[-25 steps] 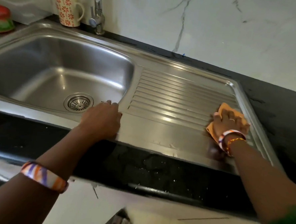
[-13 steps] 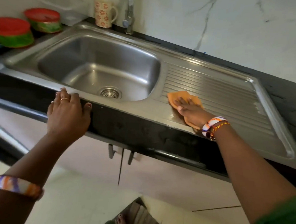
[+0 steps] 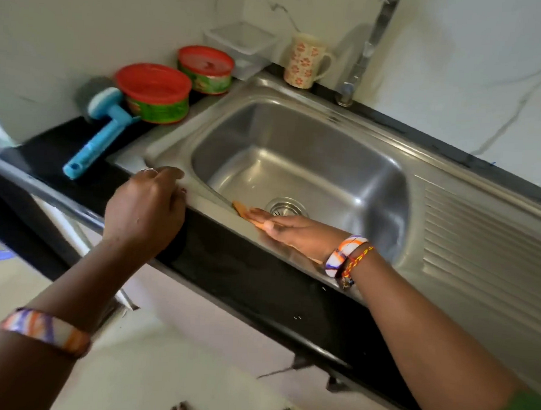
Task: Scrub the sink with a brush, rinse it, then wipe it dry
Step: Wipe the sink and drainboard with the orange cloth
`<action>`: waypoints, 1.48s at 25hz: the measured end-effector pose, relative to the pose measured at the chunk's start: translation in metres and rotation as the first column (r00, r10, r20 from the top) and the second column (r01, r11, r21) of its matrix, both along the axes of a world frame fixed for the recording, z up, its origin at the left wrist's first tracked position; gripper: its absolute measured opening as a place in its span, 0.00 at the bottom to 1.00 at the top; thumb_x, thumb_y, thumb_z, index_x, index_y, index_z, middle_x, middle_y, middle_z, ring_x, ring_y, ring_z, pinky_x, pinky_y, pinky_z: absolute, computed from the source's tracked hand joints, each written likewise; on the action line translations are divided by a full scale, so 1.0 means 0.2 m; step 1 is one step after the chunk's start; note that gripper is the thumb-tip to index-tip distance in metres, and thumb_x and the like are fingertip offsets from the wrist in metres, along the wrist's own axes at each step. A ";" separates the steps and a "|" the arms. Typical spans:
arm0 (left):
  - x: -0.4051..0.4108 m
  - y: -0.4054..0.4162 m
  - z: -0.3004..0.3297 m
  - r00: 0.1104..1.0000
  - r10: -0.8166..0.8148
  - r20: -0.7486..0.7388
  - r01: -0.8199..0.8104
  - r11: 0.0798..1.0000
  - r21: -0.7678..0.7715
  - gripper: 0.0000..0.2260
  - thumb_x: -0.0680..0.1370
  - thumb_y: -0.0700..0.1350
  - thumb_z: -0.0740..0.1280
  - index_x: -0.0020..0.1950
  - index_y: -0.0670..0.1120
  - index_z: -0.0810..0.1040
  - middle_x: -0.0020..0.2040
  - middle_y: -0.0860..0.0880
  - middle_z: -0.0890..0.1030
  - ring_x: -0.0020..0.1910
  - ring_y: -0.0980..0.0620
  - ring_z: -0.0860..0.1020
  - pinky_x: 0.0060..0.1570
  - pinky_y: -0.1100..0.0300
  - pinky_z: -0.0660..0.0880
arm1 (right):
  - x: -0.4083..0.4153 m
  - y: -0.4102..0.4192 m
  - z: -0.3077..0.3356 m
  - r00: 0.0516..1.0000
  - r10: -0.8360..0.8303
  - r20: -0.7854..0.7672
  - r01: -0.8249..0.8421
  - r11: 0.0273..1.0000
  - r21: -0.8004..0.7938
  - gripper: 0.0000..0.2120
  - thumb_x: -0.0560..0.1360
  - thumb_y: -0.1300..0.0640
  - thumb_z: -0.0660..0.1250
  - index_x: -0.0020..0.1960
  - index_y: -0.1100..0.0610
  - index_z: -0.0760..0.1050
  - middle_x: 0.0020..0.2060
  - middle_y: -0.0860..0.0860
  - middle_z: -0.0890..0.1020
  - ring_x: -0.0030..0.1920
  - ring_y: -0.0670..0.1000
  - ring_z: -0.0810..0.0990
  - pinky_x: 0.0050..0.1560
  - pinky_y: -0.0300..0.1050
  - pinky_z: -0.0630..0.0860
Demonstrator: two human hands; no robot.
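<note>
orange cloth [image 3: 242,212] is showing just past my fingertips on the near rim of the sink [image 3: 468,267], and in the one head view i am pressing it flat there with my right hand [image 3: 288,234], fingers laid out straight on top rather than curled round it. most of the cloth is lying hidden under that palm, so i cannot tell how it is folded. my left hand [image 3: 145,210] is resting on the same front edge, just to the left, fingers loosely bent and holding nothing that i can see. the rim is running long from left to right in front of me, and the unwiped stretch, as i am judging it, is lying leftward, between my two hands, so the right hand is the one doing the work and the left is sitting in its path. counting now: one cloth, one brush [image 3: 101,124] with a blue handle lying well apart on the dark counter at the far left, two red-lidded tubs [image 3: 155,93] beside it, one flowered mug [image 3: 305,61], one tap [image 3: 364,52], one clear box [image 3: 241,41], one drain [image 3: 286,205].
</note>
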State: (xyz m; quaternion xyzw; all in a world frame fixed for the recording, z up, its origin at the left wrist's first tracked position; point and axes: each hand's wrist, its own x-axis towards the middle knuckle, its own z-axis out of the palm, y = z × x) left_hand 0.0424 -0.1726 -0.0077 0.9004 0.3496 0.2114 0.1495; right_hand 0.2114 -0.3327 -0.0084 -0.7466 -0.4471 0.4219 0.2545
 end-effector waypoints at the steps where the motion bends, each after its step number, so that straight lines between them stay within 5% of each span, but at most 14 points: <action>1: 0.02 0.07 0.01 1.000 -0.001 -0.018 0.001 1.000 -0.007 0.15 0.79 0.42 0.61 0.65 0.43 0.73 0.59 0.39 0.76 0.54 0.40 0.75 0.41 0.56 0.67 | -0.01 0.13 -0.01 1.000 0.018 -0.017 -0.018 1.000 0.009 0.21 0.81 0.53 0.54 0.73 0.54 0.61 0.72 0.44 0.62 0.70 0.38 0.57 0.73 0.34 0.48; 3: 0.05 0.19 0.01 0.998 -0.023 -0.063 0.022 0.999 -0.026 0.16 0.79 0.43 0.60 0.67 0.45 0.71 0.62 0.41 0.75 0.57 0.42 0.75 0.43 0.56 0.68 | -0.03 0.38 -0.04 0.997 0.068 -0.032 -0.066 0.997 0.042 0.22 0.81 0.55 0.54 0.74 0.55 0.59 0.74 0.45 0.57 0.69 0.37 0.53 0.68 0.29 0.44; 7: 0.09 0.32 0.00 0.995 -0.031 -0.099 0.027 0.999 -0.039 0.16 0.78 0.41 0.59 0.66 0.44 0.71 0.60 0.41 0.75 0.58 0.42 0.73 0.48 0.52 0.71 | -0.06 0.79 -0.11 0.996 0.056 -0.070 -0.047 0.990 0.130 0.26 0.81 0.56 0.56 0.76 0.51 0.52 0.76 0.45 0.50 0.74 0.42 0.48 0.76 0.44 0.44; 10: 0.14 0.37 -0.01 0.994 -0.068 -0.090 0.068 0.998 -0.003 0.17 0.77 0.42 0.59 0.67 0.43 0.70 0.63 0.42 0.74 0.62 0.43 0.71 0.57 0.51 0.70 | 0.02 0.90 -0.18 0.999 0.006 0.049 -0.016 0.981 0.192 0.27 0.80 0.54 0.57 0.76 0.50 0.51 0.75 0.46 0.57 0.73 0.43 0.57 0.74 0.40 0.53; 13: 0.20 0.41 -0.01 0.991 -0.102 -0.083 0.105 0.994 0.022 0.18 0.78 0.41 0.59 0.67 0.41 0.70 0.64 0.42 0.74 0.63 0.43 0.71 0.59 0.51 0.69 | 0.07 0.89 -0.16 0.961 -0.273 -0.041 0.272 0.908 0.318 0.20 0.79 0.53 0.60 0.69 0.58 0.69 0.66 0.52 0.74 0.62 0.43 0.70 0.60 0.30 0.64; 16: 0.23 0.43 -0.01 0.995 -0.074 -0.072 0.076 0.997 0.021 0.17 0.77 0.40 0.59 0.65 0.40 0.71 0.63 0.42 0.75 0.62 0.43 0.71 0.58 0.51 0.69 | 0.25 0.81 -0.10 0.663 -0.645 -0.380 0.737 0.652 0.178 0.21 0.80 0.52 0.57 0.63 0.68 0.73 0.51 0.60 0.82 0.45 0.55 0.79 0.33 0.29 0.74; 19: 0.25 0.44 -0.03 0.995 -0.048 -0.088 0.049 0.999 0.012 0.16 0.77 0.40 0.59 0.64 0.40 0.72 0.61 0.42 0.76 0.61 0.43 0.72 0.57 0.52 0.69 | 0.56 0.62 -0.12 0.359 -0.699 -0.619 0.829 0.544 -0.133 0.25 0.81 0.45 0.48 0.65 0.63 0.69 0.41 0.55 0.84 0.46 0.54 0.76 0.55 0.43 0.71; 20: 0.27 0.43 -0.03 0.995 -0.038 -0.087 0.039 0.999 0.014 0.16 0.77 0.40 0.59 0.64 0.40 0.72 0.61 0.42 0.76 0.61 0.43 0.72 0.58 0.51 0.69 | 0.65 0.55 -0.16 0.392 -0.776 -0.494 0.818 0.540 -0.198 0.24 0.81 0.45 0.50 0.60 0.63 0.72 0.47 0.56 0.82 0.52 0.55 0.76 0.62 0.46 0.67; 22: 0.30 0.43 -0.02 0.997 -0.018 -0.080 0.020 1.000 0.020 0.16 0.77 0.41 0.59 0.65 0.41 0.71 0.63 0.42 0.75 0.62 0.43 0.71 0.59 0.51 0.68 | 0.79 0.43 -0.29 0.613 -0.786 0.076 0.776 0.582 -0.243 0.18 0.80 0.51 0.56 0.58 0.63 0.74 0.59 0.61 0.78 0.60 0.59 0.74 0.66 0.50 0.67; 23: 0.32 0.43 -0.02 0.997 -0.004 -0.079 0.006 1.000 0.021 0.16 0.78 0.41 0.59 0.65 0.41 0.71 0.63 0.42 0.75 0.63 0.42 0.71 0.60 0.51 0.68 | 0.84 0.39 -0.37 0.611 -0.741 0.279 0.792 0.571 -0.217 0.17 0.80 0.53 0.57 0.59 0.63 0.74 0.61 0.63 0.76 0.61 0.61 0.74 0.66 0.50 0.67; 25: 0.36 0.43 -0.02 0.997 0.022 -0.079 -0.020 1.000 0.020 0.16 0.78 0.42 0.60 0.65 0.40 0.71 0.63 0.42 0.75 0.63 0.42 0.71 0.59 0.49 0.68 | 0.86 0.35 -0.47 0.599 -0.711 0.369 0.796 0.580 -0.174 0.19 0.79 0.52 0.58 0.65 0.60 0.71 0.63 0.63 0.75 0.62 0.61 0.74 0.65 0.50 0.67; 30: 0.39 0.41 -0.05 0.995 0.075 -0.070 -0.073 0.997 0.035 0.18 0.78 0.41 0.60 0.67 0.39 0.71 0.64 0.41 0.75 0.64 0.40 0.70 0.60 0.49 0.69 | 0.84 0.48 -0.67 0.750 -0.347 0.564 0.622 0.659 -0.422 0.36 0.70 0.34 0.63 0.71 0.50 0.59 0.70 0.58 0.59 0.68 0.64 0.59 0.65 0.60 0.62; 33: 0.39 0.41 -0.06 0.995 0.085 -0.056 -0.082 0.995 0.052 0.17 0.77 0.39 0.62 0.65 0.38 0.73 0.61 0.39 0.77 0.61 0.38 0.73 0.56 0.47 0.72 | 0.82 0.54 -0.76 0.680 -0.342 0.648 0.644 0.702 -0.306 0.30 0.72 0.41 0.63 0.69 0.52 0.62 0.69 0.55 0.59 0.66 0.63 0.60 0.61 0.61 0.62; 37: 0.39 0.41 -0.07 0.996 0.081 -0.048 -0.076 0.993 0.091 0.15 0.76 0.40 0.61 0.61 0.38 0.75 0.58 0.39 0.79 0.58 0.38 0.75 0.50 0.47 0.74 | 0.79 0.67 -0.76 0.704 -0.115 0.701 0.356 0.911 -0.208 0.22 0.76 0.51 0.58 0.69 0.43 0.62 0.70 0.54 0.61 0.65 0.62 0.63 0.60 0.61 0.63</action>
